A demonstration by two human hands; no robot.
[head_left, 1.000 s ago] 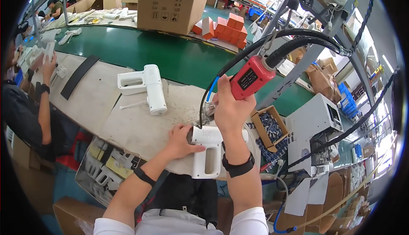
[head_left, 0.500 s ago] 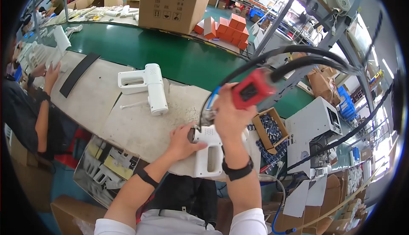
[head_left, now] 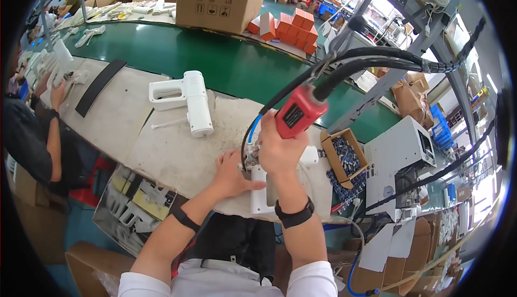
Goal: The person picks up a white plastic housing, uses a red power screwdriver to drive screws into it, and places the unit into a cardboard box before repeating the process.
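My right hand is wrapped round a red power screwdriver, with a thick black cable and a blue tube running to it. The screwdriver's metal tip end is down at the upper left part of a white plastic gun-shaped housing; the exact contact point is hidden. On the housing's left side my left hand grips it, thumb lying across the white plastic. Its loop handle points toward me, and my right forearm covers part of it. Farther left lies a second white gun-shaped housing with a thin white rod beside it.
An open cardboard box of small blue-grey parts stands right, with more parts spilled beside it and a white machine beyond. A black strip lies left, near a co-worker's hand. A green conveyor belt runs behind.
My right hand and the screwdriver have shifted left, and the tool's tip has come over the housing's upper left. The co-worker's white part has moved at the left.
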